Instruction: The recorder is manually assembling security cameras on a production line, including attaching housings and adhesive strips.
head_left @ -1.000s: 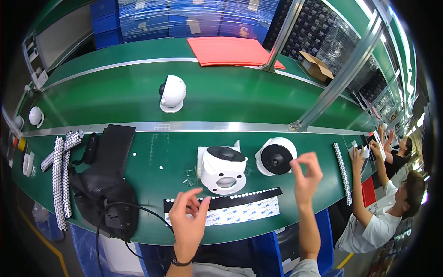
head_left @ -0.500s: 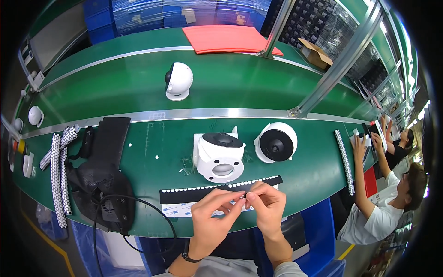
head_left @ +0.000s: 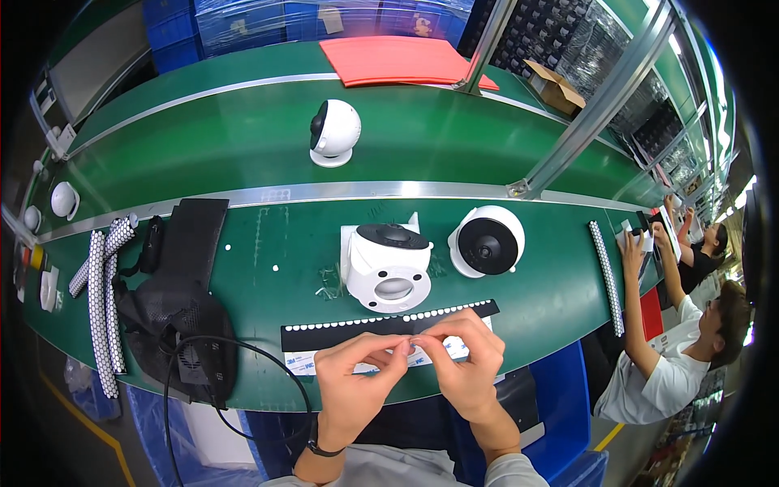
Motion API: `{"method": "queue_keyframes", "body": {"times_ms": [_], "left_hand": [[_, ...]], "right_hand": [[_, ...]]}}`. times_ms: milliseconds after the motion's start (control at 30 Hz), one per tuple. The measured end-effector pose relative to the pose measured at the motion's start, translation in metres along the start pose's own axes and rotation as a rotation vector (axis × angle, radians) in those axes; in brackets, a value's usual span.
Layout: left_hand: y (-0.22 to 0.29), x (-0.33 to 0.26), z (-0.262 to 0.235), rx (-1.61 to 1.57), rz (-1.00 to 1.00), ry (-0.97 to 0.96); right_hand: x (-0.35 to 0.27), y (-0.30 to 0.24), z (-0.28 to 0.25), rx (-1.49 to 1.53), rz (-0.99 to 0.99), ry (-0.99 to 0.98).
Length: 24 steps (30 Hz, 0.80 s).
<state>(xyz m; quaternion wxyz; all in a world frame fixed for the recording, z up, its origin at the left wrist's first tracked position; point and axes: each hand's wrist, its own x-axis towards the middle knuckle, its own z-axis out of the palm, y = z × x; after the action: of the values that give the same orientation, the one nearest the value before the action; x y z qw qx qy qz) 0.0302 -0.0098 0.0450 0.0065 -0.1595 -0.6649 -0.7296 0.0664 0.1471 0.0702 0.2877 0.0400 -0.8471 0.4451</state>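
Hands: left hand (head_left: pixel 357 377) and right hand (head_left: pixel 469 361) both pinched, fingertips meeting; anything between too small to tell. Dotted strip (head_left: pixel 337 334) just beyond them, flat on bench (head_left: pixel 560 284), before glossy rounded white housing (head_left: pixel 365 268). Best: light pinch, steady wrists. Strip looks matte black, straight-edged; white dots (head_left: pixel 365 321) round.

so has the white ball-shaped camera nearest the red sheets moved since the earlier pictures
Yes: the white ball-shaped camera has moved right, closer to the thick slanted metal post.
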Motion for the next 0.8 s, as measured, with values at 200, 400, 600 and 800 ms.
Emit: {"method": "queue_keyframes", "body": {"times_ms": [200, 400, 600, 800], "left_hand": [[-0.001, -0.003, 0.003, 0.004, 0.018, 0.087], [0.006, -0.002, -0.002, 0.036, 0.058, 0.084], [0.005, -0.003, -0.002, 0.072, 0.083, 0.041], [-0.007, 0.012, -0.046, 0.198, -0.034, 0.313]], "right_hand": [[-0.007, -0.001, 0.011, -0.12, -0.12, 0.017], [-0.004, -0.008, 0.008, -0.04, -0.061, -0.048], [-0.005, -0.007, 0.004, -0.033, -0.059, -0.04], [-0.005, 0.003, -0.011, -0.045, -0.013, 0.059]]}}
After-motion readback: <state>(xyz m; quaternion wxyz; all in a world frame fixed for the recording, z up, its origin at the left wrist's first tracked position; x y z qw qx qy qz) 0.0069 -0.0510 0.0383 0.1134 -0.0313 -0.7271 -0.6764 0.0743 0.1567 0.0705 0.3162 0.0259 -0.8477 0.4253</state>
